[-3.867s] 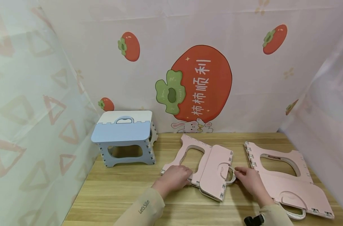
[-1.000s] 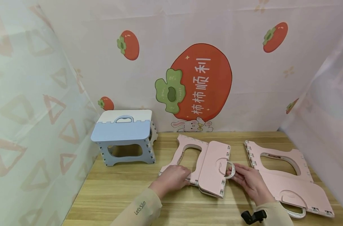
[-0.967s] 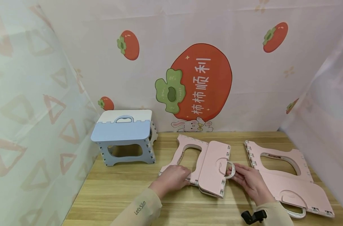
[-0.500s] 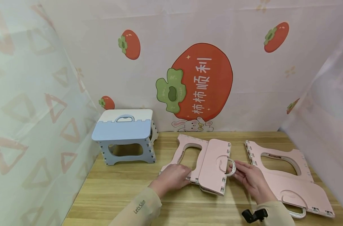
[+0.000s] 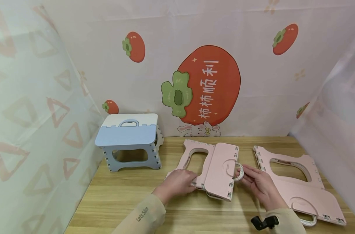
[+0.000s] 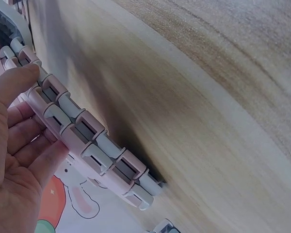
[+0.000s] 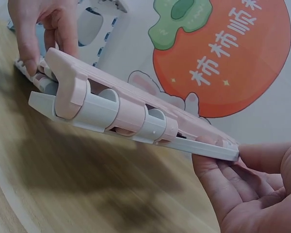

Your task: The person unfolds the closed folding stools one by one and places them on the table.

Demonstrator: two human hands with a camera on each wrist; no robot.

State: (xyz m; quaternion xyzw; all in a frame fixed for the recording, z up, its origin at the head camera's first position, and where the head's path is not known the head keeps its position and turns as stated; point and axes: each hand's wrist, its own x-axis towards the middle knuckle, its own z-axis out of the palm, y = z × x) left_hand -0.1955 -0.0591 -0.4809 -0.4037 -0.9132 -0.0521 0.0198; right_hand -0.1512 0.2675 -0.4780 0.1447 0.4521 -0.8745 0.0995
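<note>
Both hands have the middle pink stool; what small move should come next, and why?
Probably tilt the middle pink stool up by its handle, ready to unfold: it is folded, the left hand grips its hinged edge, the right hand pinches the handle, and the blue stool stands unfolded.

- Far left, I've got the standing stool point(image 5: 126, 139) on the table point(image 5: 130, 208), before the backdrop point(image 5: 262, 94).
- Centre now: the middle folded stool point(image 5: 219, 175), left hand point(image 5: 177, 183) at its near left, right hand point(image 5: 259, 186) right.
- Rightmost, the other folded stool point(image 5: 297, 190).
</note>
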